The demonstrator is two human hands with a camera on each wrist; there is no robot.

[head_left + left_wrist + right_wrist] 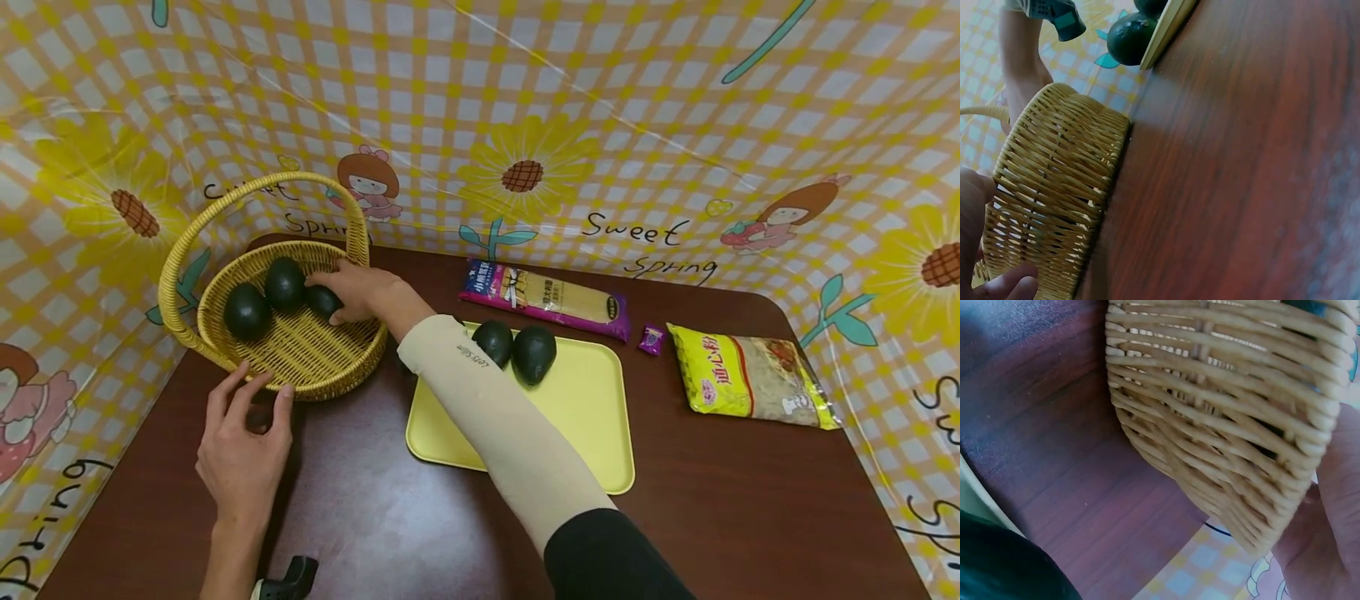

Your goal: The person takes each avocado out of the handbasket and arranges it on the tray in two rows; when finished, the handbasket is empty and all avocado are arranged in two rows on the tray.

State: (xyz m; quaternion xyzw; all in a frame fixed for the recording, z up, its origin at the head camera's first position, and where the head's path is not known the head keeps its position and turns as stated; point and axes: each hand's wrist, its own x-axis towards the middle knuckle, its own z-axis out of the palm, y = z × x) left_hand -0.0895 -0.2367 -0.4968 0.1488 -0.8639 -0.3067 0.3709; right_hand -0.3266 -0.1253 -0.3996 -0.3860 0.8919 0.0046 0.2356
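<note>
My right hand (360, 289) reaches into the yellow wicker basket (352, 379) and grips a dark green avocado (323, 302) near its right inner side. Two more avocados lie in the basket: one at the left (247, 312), the other behind it (285, 284). Beside the basket's near rim is my left hand (243, 450), fingers spread and slightly bent, tips at the rim. In the left wrist view, its fingers (1013, 281) lie against the woven wall. The right wrist view shows the basket's outer side (1222, 425), with the held avocado mostly hidden.
A yellow tray (588, 417) sits right of the basket, partly under my right forearm, with avocados (533, 354) at its back. Behind it lies a noodle pack (555, 300). Farther right are a small purple packet (651, 339) and a yellow pasta bag (750, 375). Patterned cloth surrounds the table.
</note>
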